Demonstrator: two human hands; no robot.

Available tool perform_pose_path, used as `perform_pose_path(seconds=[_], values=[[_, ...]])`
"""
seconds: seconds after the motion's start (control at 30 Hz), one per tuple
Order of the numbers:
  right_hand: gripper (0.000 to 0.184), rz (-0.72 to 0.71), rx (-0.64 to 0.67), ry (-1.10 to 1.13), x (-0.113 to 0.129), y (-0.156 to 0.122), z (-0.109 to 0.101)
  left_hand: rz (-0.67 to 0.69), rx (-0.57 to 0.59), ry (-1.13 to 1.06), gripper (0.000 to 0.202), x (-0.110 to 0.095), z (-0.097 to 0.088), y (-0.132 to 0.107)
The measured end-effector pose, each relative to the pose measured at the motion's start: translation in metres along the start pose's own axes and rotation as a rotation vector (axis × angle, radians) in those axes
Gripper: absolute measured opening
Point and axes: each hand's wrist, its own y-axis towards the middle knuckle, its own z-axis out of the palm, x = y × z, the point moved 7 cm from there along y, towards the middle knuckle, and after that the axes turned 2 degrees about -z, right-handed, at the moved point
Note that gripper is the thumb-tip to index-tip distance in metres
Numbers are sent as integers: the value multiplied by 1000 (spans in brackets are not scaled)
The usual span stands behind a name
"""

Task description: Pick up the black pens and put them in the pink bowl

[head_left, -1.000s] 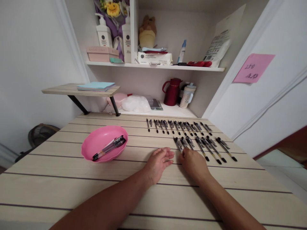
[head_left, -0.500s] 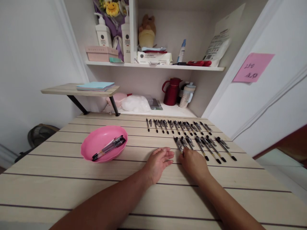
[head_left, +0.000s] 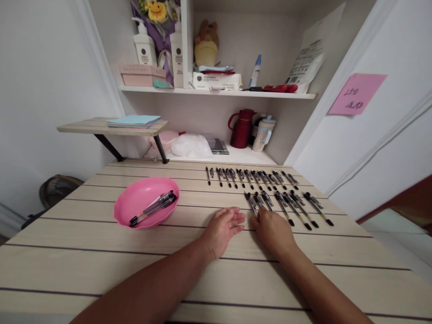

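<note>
My left hand (head_left: 224,229) rests on the tabletop, fingers stretched and a little apart, holding nothing. Just to its right, my right hand (head_left: 274,231) is closed on the near end of a black pen (head_left: 249,202) at the left end of the front row. Its fingertips are partly hidden behind the hand. More pens (head_left: 299,209) lie slanted to the right in that row, with short dark cap-like pieces beside them. Behind runs a second row of similar pens (head_left: 249,178). Several clear-barrelled pens (head_left: 153,208) lie together in a pink bowl (head_left: 124,198) at the left.
A small raised shelf (head_left: 81,126) with blue paper (head_left: 134,120) stands at the back left. Against the back are a white plastic bag (head_left: 191,146), a red jug (head_left: 242,129) and a pale tumbler (head_left: 263,134). A cabinet shelf (head_left: 216,93) with bottles and boxes hangs above.
My right hand has shifted very slightly at the pen. Nothing else has visibly moved.
</note>
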Motion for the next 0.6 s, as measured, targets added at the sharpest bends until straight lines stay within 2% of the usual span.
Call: perform_pose_path(seconds=[0.17,0.27,0.33,0.4,0.47,0.53,0.6], values=[[25,-31,-28,0,6,-9,-11,4,8,5,27,0,0,0],[26,-100,-15,44,24,-21,-14,51,1,61,27,-6,-1,-1],[27,-174,-22,86,42,-28,-14,125,-18,170,27,-17,-2,0],[27,-247,-47,126,58,-34,-13,228,-76,333,25,-35,-5,2],[28,-296,-69,160,68,-38,-11,344,-167,535,23,-63,-9,2],[29,-325,-77,197,72,-39,-7,467,-253,789,25,-99,-12,-3],[29,-336,-78,233,71,-39,-5,591,-333,1138,27,-138,-14,-12]])
